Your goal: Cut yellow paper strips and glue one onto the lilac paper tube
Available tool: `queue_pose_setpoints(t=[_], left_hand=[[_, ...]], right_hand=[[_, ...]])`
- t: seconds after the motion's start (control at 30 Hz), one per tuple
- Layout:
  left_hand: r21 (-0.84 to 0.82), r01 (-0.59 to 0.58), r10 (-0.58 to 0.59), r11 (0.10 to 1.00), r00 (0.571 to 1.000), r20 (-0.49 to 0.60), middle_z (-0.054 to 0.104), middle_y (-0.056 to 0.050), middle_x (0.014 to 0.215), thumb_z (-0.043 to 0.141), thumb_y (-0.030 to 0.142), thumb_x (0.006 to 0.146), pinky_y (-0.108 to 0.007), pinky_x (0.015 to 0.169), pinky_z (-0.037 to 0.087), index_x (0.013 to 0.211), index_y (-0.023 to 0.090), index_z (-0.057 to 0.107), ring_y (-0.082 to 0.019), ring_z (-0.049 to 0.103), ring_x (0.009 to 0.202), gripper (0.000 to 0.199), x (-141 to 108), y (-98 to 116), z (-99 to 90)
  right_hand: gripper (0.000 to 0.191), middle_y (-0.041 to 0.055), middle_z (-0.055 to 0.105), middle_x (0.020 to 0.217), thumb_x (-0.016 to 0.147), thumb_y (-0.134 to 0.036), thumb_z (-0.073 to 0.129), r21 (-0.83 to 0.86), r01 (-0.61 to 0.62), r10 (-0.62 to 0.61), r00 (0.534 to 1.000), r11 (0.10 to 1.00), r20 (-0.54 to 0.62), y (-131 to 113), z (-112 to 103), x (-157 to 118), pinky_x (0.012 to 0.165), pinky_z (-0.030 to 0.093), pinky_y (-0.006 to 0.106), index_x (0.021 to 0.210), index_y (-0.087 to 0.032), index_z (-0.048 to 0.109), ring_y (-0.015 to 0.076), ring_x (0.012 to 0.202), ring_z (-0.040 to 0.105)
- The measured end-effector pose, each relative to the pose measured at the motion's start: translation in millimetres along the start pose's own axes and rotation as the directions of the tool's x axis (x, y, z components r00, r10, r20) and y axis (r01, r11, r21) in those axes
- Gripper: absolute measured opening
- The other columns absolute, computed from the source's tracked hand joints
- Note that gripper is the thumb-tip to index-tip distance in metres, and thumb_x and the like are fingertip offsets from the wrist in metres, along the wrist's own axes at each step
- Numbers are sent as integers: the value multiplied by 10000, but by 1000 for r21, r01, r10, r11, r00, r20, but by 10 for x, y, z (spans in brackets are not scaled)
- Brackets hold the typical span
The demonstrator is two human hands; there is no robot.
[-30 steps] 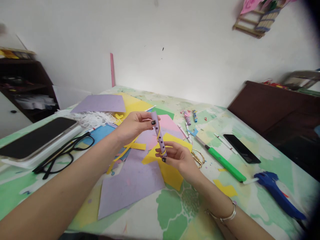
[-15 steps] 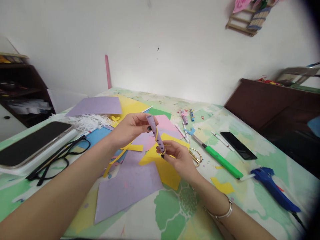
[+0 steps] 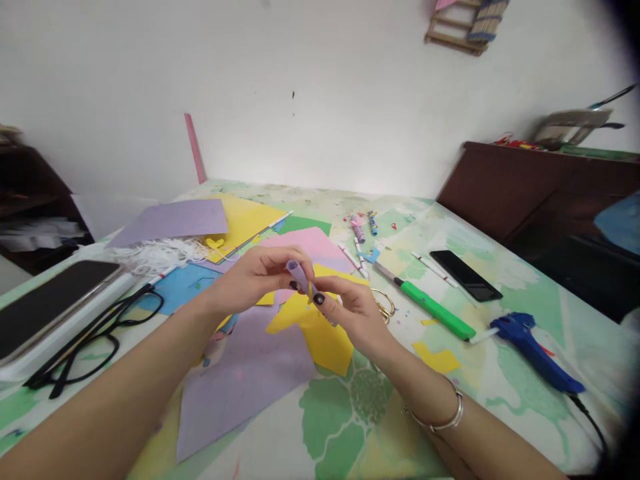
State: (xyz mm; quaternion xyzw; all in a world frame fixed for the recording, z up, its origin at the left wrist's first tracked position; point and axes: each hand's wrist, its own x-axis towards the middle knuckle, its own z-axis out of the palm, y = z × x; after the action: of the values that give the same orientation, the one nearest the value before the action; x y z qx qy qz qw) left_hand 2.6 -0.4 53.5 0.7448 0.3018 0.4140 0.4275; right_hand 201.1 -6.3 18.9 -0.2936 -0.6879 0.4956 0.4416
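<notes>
A small rolled purple paper tube [image 3: 295,270] is held tilted above the papers, its hollow end pointing up and left. My left hand [image 3: 260,275] pinches the upper part between thumb and fingers. Lower down, my right hand [image 3: 356,313] closes on the same tube, thumb in front over a narrow yellow strip [image 3: 311,293] that crosses it. Fingers hide most of the tube's lower half. Beneath the hands lie cut yellow paper [image 3: 327,347] and a purple sheet [image 3: 240,393]. Gold-handled scissors [image 3: 384,303] rest partly hidden behind my right hand.
A green craft knife [image 3: 437,310], a blue glue gun [image 3: 537,350] with a cord and a phone [image 3: 465,275] lie at right. Black glasses [image 3: 105,333], a larger dark-screened device [image 3: 55,303] and white shredded strands [image 3: 160,257] are at left. Two small decorated rolls [image 3: 357,228] stand farther back.
Both hands have come closer together on the tube, my right hand sliding up to the yellow strip. The tube's spotted lower part is now covered. The view has shifted slightly to the right.
</notes>
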Motion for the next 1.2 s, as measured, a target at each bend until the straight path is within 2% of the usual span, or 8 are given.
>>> queue_pose_setpoints(t=[0.17, 0.33, 0.47, 0.63, 0.77, 0.9, 1.07, 1.2], left_hand=[[0, 6, -6, 1000, 999, 32, 601, -23, 830, 596, 145, 855, -222, 635, 471, 824, 206, 679, -111, 567, 693, 107, 9, 1, 61], [7, 7, -7, 1000, 1000, 8, 596, -27, 821, 612, 204, 867, -228, 633, 472, 800, 193, 662, -113, 561, 688, 84, 6, -8, 94], [-73, 42, -43, 996, 999, -11, 601, -32, 834, 628, 214, 858, -237, 656, 484, 836, 197, 659, -131, 580, 734, 42, -1, -30, 141], [-193, 33, -39, 981, 999, -28, 604, -33, 809, 628, 256, 863, -260, 679, 492, 871, 188, 670, -141, 584, 726, 80, 8, -45, 217], [-195, 40, -60, 980, 993, -102, 648, -39, 868, 644, 235, 851, -250, 705, 501, 944, 205, 699, -138, 593, 753, 112, 4, -33, 268], [-161, 51, -80, 986, 981, -176, 666, -54, 1027, 696, 225, 804, -251, 783, 516, 1065, 229, 692, -167, 616, 905, 261, -3, 13, 338], [-62, 94, -110, 994, 934, -339, 653, -27, 888, 719, 248, 772, -247, 739, 522, 1080, 209, 683, -150, 618, 809, 313, 3, 86, 475], [-89, 139, -163, 986, 904, -394, 672, -32, 875, 722, 291, 761, -292, 765, 524, 1095, 197, 669, -175, 626, 827, 351, -5, 60, 531]], right_hand=[[218, 40, 734, 931, 854, -377, 593, 40, 21, -22, 999, 999, 34, -34, 23, -9, 800, 505, 316, 922, -216, 724, 177, 888, 664], [210, 16, 723, 833, 878, -367, 564, -16, 46, -46, 999, 999, 14, -37, 25, -23, 750, 508, 287, 918, -226, 714, 159, 839, 671], [172, 15, 725, 813, 868, -306, 557, -99, 78, -84, 995, 992, -59, -18, 45, -35, 761, 497, 293, 880, -224, 708, 155, 830, 661], [164, 25, 724, 814, 857, -298, 555, -140, 104, -125, 981, 985, -150, -2, 68, -52, 764, 489, 318, 868, -226, 701, 169, 828, 647], [166, 38, 715, 831, 857, -311, 560, -132, 108, -133, 971, 985, -197, 8, 73, -57, 775, 488, 321, 843, -215, 695, 168, 822, 644], [156, 49, 706, 879, 842, -311, 575, -110, 79, -104, 964, 991, -246, 24, 75, -42, 735, 501, 302, 864, -210, 691, 170, 838, 640], [117, 31, 700, 854, 830, -281, 582, -160, 81, -126, 947, 984, -296, 43, 79, -38, 675, 512, 276, 845, -229, 686, 162, 817, 633], [109, 30, 687, 824, 833, -295, 589, -212, 84, -151, 935, 974, -320, 50, 88, -48, 654, 514, 274, 823, -230, 677, 161, 792, 624]])
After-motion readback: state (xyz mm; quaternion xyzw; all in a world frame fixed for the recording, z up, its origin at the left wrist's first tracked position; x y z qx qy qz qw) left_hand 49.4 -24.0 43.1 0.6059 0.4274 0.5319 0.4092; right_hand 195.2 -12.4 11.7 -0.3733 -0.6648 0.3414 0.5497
